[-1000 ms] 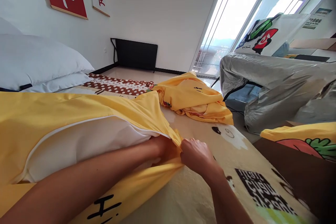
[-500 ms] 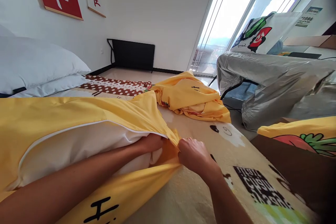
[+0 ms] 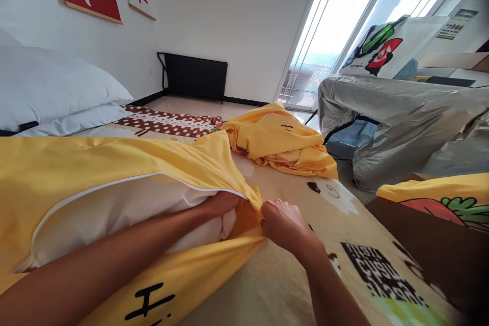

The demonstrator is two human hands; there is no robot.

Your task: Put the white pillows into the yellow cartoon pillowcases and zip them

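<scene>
A yellow zippered cover (image 3: pixel 114 155) lies across the bed, its long white-edged opening facing me. Inside it sits a white pillow insert (image 3: pixel 110 221), partly exposed. My left forearm passes along the insert, and my left hand (image 3: pixel 222 205) is inside the opening near its right end. The fingers of that hand are hidden under the cloth. My right hand (image 3: pixel 284 224) is closed on the cover's edge at the right end of the opening, pulling the fabric taut. Black lettering shows on the lower flap.
Another yellow fabric piece (image 3: pixel 278 137) lies crumpled farther back on the patterned blanket (image 3: pixel 298 270). White pillows (image 3: pixel 64 79) rest at the left. On the right are a brown box (image 3: pixel 428 234) with yellow carrot-print cloth and a silver-covered piece of furniture (image 3: pixel 401 107).
The camera view has shifted slightly. Both hands keep nearly the same places on and in the cover.
</scene>
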